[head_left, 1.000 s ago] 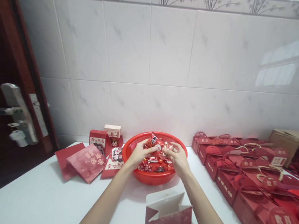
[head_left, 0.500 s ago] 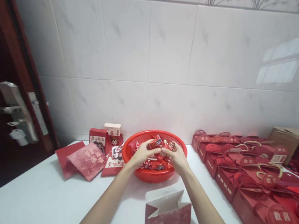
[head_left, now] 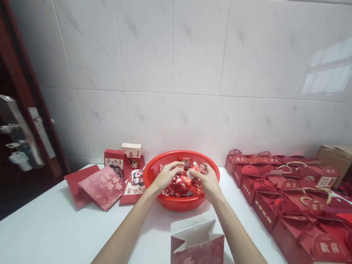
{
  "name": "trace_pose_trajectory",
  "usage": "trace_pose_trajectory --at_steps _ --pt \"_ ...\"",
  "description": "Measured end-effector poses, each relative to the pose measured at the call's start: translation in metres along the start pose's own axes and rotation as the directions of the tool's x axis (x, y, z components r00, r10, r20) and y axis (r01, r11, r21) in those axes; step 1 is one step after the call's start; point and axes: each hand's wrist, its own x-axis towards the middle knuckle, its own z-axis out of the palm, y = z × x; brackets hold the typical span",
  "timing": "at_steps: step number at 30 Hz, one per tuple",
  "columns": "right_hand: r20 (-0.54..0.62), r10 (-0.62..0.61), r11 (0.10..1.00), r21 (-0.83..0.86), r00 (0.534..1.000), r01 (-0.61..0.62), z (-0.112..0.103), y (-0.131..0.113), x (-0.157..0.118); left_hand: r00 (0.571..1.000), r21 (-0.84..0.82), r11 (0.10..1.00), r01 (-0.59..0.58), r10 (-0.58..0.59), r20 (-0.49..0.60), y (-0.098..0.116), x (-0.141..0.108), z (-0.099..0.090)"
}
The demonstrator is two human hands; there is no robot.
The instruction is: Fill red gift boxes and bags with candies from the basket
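Note:
A red plastic basket (head_left: 180, 204) stands against the tiled wall with several red-wrapped candies (head_left: 178, 188) inside. Over its left part is my left hand (head_left: 168, 177), fingers apart and slightly curled above the candies; nothing shows in it. My right hand (head_left: 208, 181), over the right part, has its thumb and fingers pinched on a small red-and-white wrapped candy (head_left: 190, 175). Between my forearms an open dark red paper box (head_left: 197, 261) stands upright on the white table (head_left: 136, 247), its top flaps up. Its inside contents cannot be seen.
Rows of closed red gift boxes (head_left: 291, 236) fill the right side, with a cardboard box (head_left: 334, 162) behind them. Left of the basket are flat red packets (head_left: 105, 187) and small upright boxes (head_left: 114, 161). A door with a metal handle (head_left: 19, 130) is at far left.
My left hand has loosened from the candy it was touching and its fingers are apart. My right hand has stayed nearly in place. The view has shifted slightly.

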Motion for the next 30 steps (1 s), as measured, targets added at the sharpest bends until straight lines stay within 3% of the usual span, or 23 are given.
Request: trace_pose_trajectory --at_steps 5,12,16,21,24,26,30 --pt "0.011 -0.017 1.0 0.013 1.0 0.017 0.0 0.0 0.001 0.973 -0.018 0.995 -0.099 0.101 0.209 -0.001 -0.005 0.005" --pt "0.06 0.059 0.998 0.02 0.996 -0.061 0.0 -0.003 -0.001 0.986 -0.03 0.988 -0.15 0.152 0.068 -0.009 -0.001 0.006" --pt "0.066 0.066 0.997 0.027 0.996 -0.068 0.0 -0.004 -0.002 0.985 -0.009 0.988 -0.151 0.151 0.077 -0.009 -0.001 0.007" --pt "-0.004 0.076 0.991 0.114 0.997 -0.075 0.001 -0.005 0.0 0.993 0.025 0.993 -0.113 0.114 -0.019 -0.012 0.009 -0.014" --pt "-0.068 0.068 0.983 0.173 0.995 -0.056 -0.002 -0.002 0.005 0.995 0.208 0.977 -0.052 0.068 -0.071 -0.014 0.023 -0.036" --pt "-0.107 0.088 0.977 0.204 0.99 -0.065 -0.005 0.0 0.008 1.0 0.416 0.909 -0.002 0.001 0.002 -0.015 0.035 -0.047" --pt "-0.16 0.107 0.968 0.241 0.981 -0.067 -0.008 0.002 0.012 0.966 0.789 0.615 0.002 -0.206 0.158 -0.018 0.061 -0.05"
